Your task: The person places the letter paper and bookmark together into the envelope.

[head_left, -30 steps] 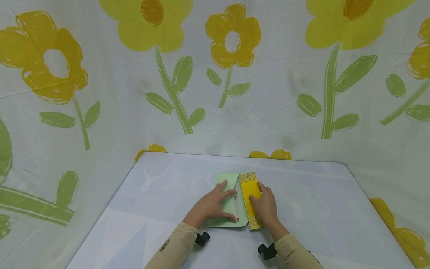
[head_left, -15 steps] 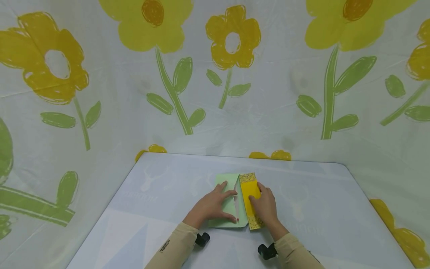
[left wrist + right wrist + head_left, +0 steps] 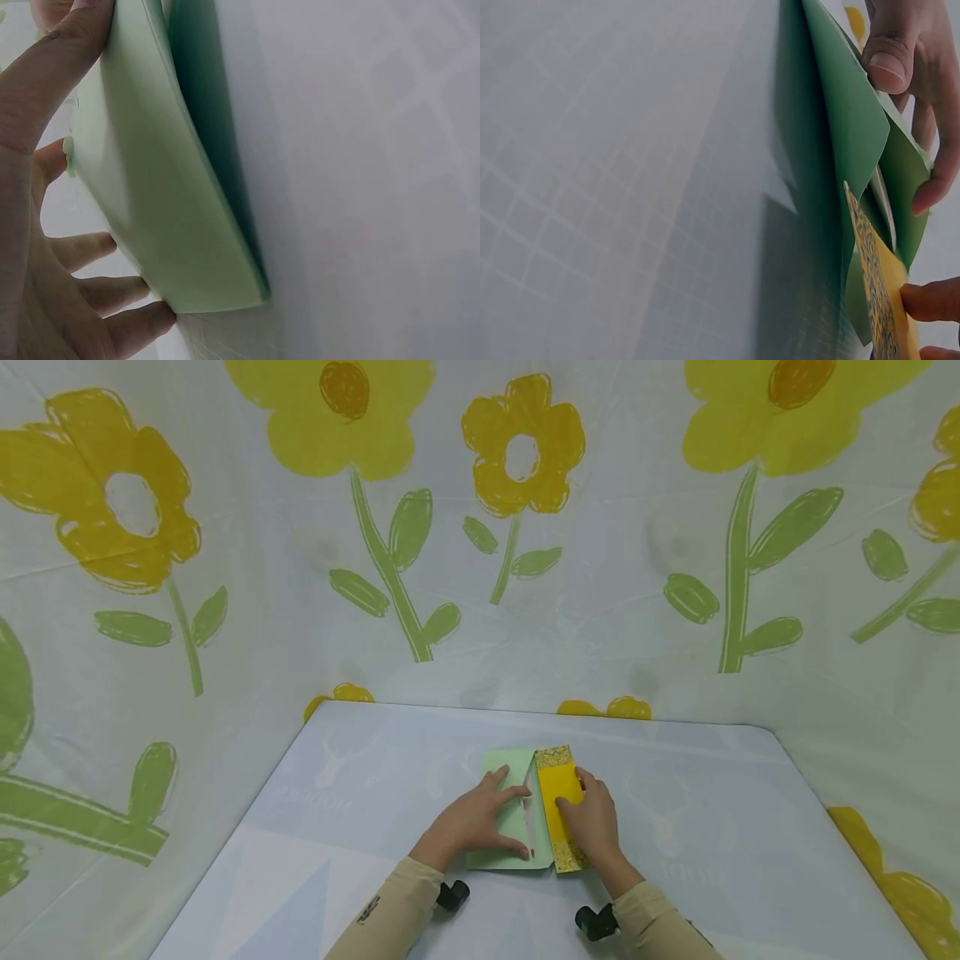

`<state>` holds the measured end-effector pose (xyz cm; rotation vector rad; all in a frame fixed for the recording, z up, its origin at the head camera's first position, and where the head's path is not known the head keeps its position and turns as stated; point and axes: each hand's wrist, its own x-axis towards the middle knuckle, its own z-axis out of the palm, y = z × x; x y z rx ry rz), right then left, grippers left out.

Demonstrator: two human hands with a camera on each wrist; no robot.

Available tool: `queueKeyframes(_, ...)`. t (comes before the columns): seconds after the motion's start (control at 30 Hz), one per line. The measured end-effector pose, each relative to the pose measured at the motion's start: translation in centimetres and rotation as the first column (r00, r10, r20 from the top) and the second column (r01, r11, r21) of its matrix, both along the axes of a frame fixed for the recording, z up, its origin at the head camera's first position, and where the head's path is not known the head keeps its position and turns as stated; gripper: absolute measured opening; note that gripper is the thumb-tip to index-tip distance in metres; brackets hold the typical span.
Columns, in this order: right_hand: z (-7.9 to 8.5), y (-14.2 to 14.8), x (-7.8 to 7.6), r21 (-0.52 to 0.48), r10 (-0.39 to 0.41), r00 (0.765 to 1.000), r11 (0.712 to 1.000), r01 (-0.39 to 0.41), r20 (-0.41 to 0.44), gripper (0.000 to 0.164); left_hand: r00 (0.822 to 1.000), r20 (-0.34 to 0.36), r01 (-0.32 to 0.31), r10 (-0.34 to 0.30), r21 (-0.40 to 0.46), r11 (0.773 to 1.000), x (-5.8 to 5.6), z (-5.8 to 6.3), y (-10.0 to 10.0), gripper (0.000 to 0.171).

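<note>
A light green paper envelope [image 3: 497, 853] lies on the table, with a ragged opening along its right side. Fingers spread, my left hand [image 3: 480, 814] rests on it; in the left wrist view the thumb is on its near part and the fingertips touch its surface. My right hand [image 3: 595, 820] pinches a yellow card [image 3: 557, 783] with speckled gold ends, thumb on top and fingers at its right edge. The card stands slanted right beside the envelope's opening. In the right wrist view the yellow card [image 3: 889, 285] overlaps the parted green layers, where a pale edge [image 3: 883, 199] shows inside.
The pale patterned table [image 3: 360, 802] stretches out around both hands. Behind it hangs a white curtain [image 3: 600, 635] printed with yellow flowers. A black wrist camera [image 3: 453, 895] sits under the left wrist, another black camera [image 3: 596, 922] under the right.
</note>
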<state>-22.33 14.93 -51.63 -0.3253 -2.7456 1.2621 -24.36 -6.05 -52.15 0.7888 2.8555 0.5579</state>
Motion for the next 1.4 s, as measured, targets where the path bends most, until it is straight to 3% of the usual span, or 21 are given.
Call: queueKeyframes(1.4, -0.11, 0.19, -0.02, -0.016, -0.003, 1.0, 1.0, 0.004, 0.022, 0.066, 1.0, -0.009, 0.017, -0.017, 0.003, 1.0, 0.26, -0.15, 0.15, 0.095)
